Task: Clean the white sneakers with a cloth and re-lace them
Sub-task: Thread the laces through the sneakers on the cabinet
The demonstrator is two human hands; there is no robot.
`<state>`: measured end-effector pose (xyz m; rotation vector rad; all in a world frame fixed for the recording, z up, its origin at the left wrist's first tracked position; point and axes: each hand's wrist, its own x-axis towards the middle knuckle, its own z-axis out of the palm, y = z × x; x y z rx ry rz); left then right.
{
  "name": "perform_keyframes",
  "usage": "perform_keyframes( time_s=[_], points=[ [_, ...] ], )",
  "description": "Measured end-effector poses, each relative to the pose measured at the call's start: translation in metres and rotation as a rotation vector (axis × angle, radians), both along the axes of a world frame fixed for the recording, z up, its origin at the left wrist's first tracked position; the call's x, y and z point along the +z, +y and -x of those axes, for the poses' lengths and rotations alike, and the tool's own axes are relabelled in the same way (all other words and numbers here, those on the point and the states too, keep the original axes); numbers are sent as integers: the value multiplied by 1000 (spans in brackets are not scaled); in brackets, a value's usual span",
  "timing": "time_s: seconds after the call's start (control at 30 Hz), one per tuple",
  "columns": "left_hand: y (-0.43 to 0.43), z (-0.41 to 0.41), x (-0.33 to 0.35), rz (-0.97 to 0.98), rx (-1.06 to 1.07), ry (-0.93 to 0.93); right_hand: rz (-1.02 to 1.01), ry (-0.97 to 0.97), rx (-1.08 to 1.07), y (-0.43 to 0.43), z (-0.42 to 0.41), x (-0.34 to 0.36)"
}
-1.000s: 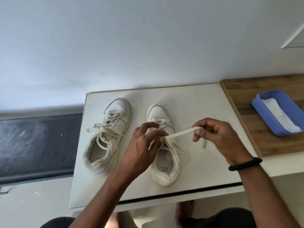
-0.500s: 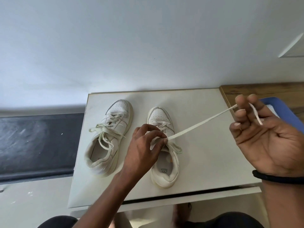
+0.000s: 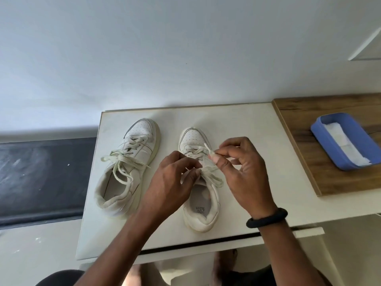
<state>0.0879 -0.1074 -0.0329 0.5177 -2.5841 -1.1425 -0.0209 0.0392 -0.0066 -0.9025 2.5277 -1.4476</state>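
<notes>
The white table ends at a near edge just below the heels of the two shoes and a far edge against the wall. There is bare top to the right of the shoes as far as the raised wooden board, and only a narrow strip on the left before the drop. The right sneaker stands toe away from the person, and both hands work over its middle. The left hand has its fingertips curled in and pinched on the lace where it crosses the tongue. The right hand, just beside it, nips the lace's free end between thumb and forefinger above the toe-side eyelets, with the other fingers loosely bent. The left sneaker lies just to the left, apart from the hands, its laces loose and trailing onto the table. On the board, well apart from the shoes, a blue tray holds the folded white cloth (nothing touches it). A black band circles the right wrist.
</notes>
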Motion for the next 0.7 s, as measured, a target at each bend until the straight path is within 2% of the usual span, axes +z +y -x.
perform_keyframes(
  time_s=[0.13,0.23,0.47,0.7],
  points=[
    [5,-1,1,67,62,6,0,-85,122,-3,-6,6],
    [2,-1,0,57,86,19,-34,-128,138,0,-8,4],
    [-3,-3,2,-54,28,-56,-266,-15,99,3,-12,2],
    [-1,-2,7,-121,24,-89,-395,77,55,2,-16,8]
  ],
)
